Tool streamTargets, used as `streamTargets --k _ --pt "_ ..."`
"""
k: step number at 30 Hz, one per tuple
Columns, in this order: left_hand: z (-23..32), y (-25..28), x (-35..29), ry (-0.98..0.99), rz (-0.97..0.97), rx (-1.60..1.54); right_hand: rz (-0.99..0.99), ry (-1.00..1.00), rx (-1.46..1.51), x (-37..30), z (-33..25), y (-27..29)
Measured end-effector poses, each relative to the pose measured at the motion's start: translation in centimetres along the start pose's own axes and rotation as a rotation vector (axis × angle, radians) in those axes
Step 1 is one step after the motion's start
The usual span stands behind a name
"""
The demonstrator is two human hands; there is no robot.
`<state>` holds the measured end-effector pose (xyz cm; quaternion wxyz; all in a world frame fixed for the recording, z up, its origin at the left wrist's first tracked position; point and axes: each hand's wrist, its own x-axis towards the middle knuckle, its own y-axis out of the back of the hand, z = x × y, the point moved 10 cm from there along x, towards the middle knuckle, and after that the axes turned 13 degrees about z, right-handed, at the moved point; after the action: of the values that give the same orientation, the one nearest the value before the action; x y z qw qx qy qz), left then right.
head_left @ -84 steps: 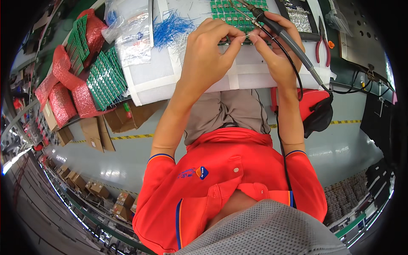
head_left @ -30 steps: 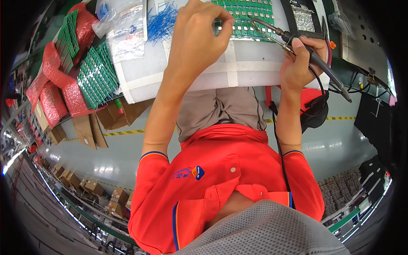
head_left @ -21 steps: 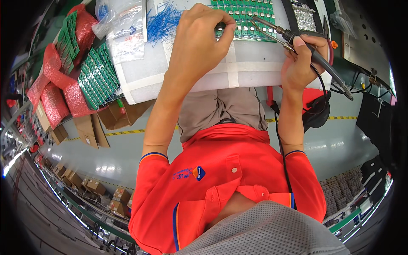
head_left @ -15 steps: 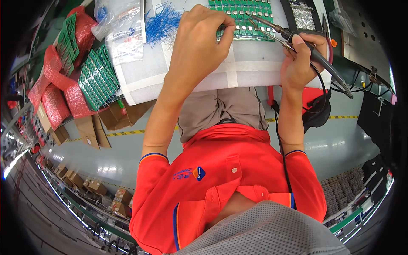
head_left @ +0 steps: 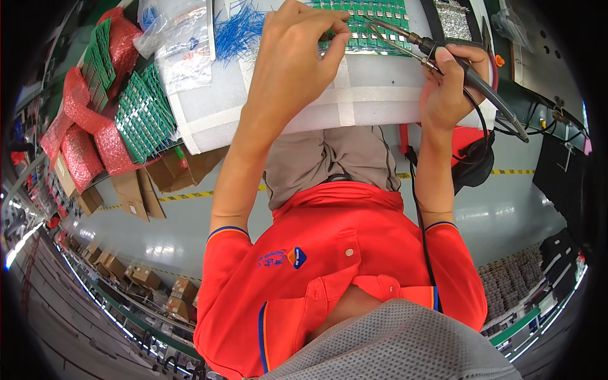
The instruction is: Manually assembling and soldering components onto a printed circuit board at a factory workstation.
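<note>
My right hand (head_left: 451,85) is closed round the dark handle of a soldering iron (head_left: 478,82). A second thin metal prong runs beside its tip, and both point left over a panel of small green circuit boards (head_left: 380,28). My left hand (head_left: 297,57) hovers at the panel's left part with thumb and forefinger pinched together. Whatever is between those fingertips is too small and dark to make out. Behind the left hand lies a loose heap of thin blue wires (head_left: 237,31). The panel rests on a white foam pad (head_left: 380,82) edged with tape.
Left of the pad are clear plastic bags (head_left: 183,57), more green board panels (head_left: 144,114) and red bubble wrap (head_left: 82,104). Cardboard (head_left: 183,171) sits below them. At the right, a black-framed tray holds silvery shavings (head_left: 453,22). The iron's black cable (head_left: 484,142) loops down beside my right arm.
My left hand has shifted slightly left, still pinched. The iron's tip sits a little higher and further left over the panel. The pad and panel appear slightly higher in view.
</note>
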<state>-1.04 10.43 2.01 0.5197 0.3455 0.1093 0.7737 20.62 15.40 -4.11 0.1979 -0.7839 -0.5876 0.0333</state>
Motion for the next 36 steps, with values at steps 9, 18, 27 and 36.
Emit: streamTargets --k 9,18,27,36 --pt "-1.6 0.2 0.5 -0.059 0.1 0.014 -0.046 -0.027 -0.077 -0.5 0.6 -0.8" --pt "-1.6 0.1 0.5 -0.05 0.099 0.006 -0.011 -0.042 -0.203 -0.4 0.6 -0.7" --pt "-1.4 -0.2 0.4 -0.129 0.1 0.033 -0.047 -0.029 -0.206 -0.4 0.7 -0.9" --pt "-1.1 0.0 0.5 -0.111 0.104 0.031 -0.065 0.06 -0.087 -0.2 -0.1 -0.8"
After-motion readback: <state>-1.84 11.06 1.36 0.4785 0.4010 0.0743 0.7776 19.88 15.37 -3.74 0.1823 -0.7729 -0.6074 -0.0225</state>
